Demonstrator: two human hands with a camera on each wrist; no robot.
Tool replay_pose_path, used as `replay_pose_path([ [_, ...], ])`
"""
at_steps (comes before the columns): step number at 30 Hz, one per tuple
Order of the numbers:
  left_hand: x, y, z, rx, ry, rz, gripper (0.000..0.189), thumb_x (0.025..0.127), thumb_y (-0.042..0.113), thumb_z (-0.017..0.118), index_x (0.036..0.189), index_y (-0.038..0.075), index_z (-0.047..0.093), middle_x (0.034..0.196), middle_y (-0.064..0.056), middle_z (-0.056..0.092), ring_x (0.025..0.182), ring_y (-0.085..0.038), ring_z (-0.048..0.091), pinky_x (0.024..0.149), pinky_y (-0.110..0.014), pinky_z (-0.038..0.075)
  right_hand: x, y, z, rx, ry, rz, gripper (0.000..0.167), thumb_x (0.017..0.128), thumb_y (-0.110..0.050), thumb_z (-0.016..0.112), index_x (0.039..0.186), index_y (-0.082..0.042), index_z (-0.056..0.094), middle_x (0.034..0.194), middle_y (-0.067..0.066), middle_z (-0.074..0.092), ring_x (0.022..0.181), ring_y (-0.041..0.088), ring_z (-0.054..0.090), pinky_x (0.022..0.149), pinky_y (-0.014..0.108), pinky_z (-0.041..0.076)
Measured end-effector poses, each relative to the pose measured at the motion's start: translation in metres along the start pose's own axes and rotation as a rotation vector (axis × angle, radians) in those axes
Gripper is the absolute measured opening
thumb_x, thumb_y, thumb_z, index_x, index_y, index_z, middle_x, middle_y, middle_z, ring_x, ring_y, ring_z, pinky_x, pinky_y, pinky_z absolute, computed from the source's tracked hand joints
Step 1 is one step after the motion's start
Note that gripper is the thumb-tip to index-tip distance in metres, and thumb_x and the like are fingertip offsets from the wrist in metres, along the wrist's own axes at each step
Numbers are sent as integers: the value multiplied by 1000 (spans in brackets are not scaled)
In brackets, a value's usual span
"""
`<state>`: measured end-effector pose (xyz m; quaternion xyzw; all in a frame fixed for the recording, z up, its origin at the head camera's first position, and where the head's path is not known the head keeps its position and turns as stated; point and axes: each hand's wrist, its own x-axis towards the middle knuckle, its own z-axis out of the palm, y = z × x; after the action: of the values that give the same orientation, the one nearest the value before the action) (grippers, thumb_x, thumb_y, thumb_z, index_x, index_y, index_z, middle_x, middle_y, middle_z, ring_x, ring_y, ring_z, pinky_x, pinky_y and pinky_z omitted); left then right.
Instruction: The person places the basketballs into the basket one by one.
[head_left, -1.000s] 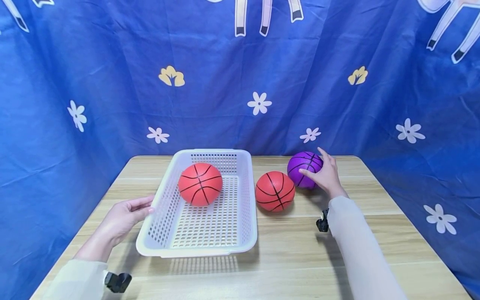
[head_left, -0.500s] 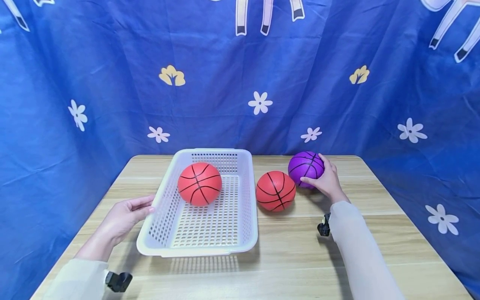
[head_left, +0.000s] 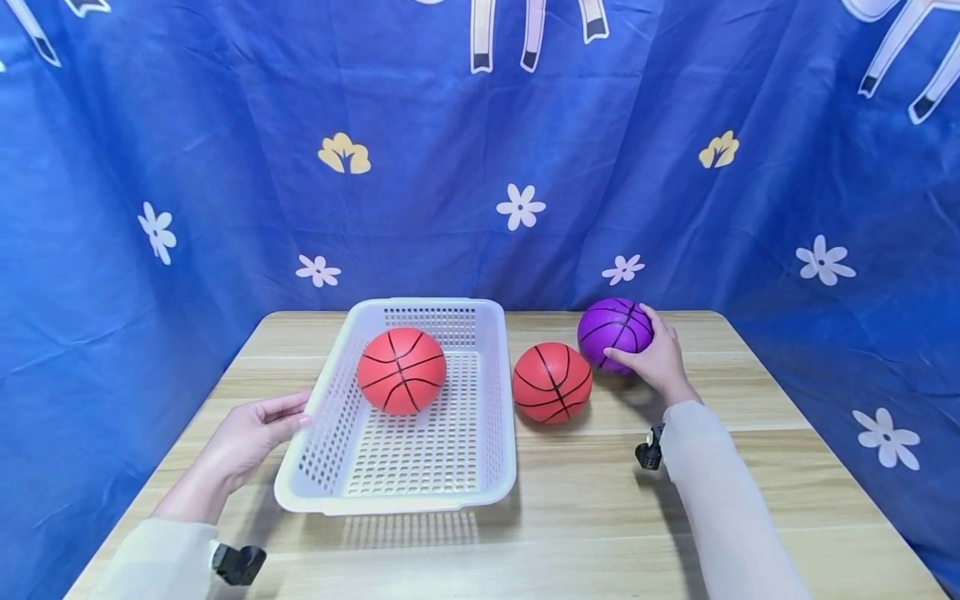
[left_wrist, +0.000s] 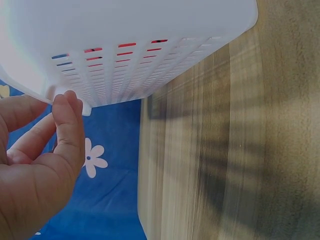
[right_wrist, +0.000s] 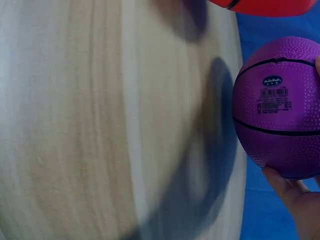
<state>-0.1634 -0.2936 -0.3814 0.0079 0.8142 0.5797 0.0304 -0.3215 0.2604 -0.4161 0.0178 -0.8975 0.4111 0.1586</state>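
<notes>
My left hand (head_left: 247, 437) pinches the left rim of a white plastic basket (head_left: 397, 504), thumb and fingers at its edge in the left wrist view. Inside the basket lies a red mini basketball (head_left: 401, 371). At the back right, my right hand (head_left: 660, 358) grips a purple mini basketball (head_left: 611, 329) between thumb and fingers. In the right wrist view the purple ball's printed label faces the camera, and its shadow falls on the table beside it. A second red basketball (head_left: 552, 383) sits between the basket and the purple ball.
Everything is on a light wooden table (head_left: 622, 517) with rounded back corners. A blue curtain (head_left: 420, 208) printed with white flowers hangs behind it and along both sides. Small black wrist cameras (head_left: 238, 565) hang at both sleeves.
My right hand's fingers have closed around the purple ball, which has risen slightly in the head view. The left hand, the basket and both red balls stay in place.
</notes>
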Motion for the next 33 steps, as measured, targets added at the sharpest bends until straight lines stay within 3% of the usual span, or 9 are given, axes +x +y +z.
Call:
replay_pose_path([
  [7,0,0,-2,5,7,7,53,95,9,58,136,-17,37,126,-31,52,93,0,60,82,-20,51,9,-10,-7,13,42,-39,104,65,-37,88,150,-20,29,142,28,32,124,47,36,97,62,38],
  [18,0,-1,-1,9,8,2,52,95,8,58,136,-16,36,128,-33,49,93,2,59,81,-18,51,19,-44,-24,26,38,-59,103,67,-41,86,151,-25,27,140,26,33,124,44,36,96,61,40],
  [27,1,-2,-1,-1,3,2,52,95,6,58,136,-17,36,128,-34,49,92,2,58,80,-17,51,23,-77,-21,53,36,-115,99,67,-39,86,149,-30,31,150,14,30,130,39,30,100,60,34],
  [33,-1,0,-1,16,9,-3,55,95,10,60,137,-16,36,131,-34,46,93,5,57,81,-16,50,21,-99,-13,127,7,-178,98,66,-37,88,147,-30,34,143,14,39,122,34,43,95,54,43],
])
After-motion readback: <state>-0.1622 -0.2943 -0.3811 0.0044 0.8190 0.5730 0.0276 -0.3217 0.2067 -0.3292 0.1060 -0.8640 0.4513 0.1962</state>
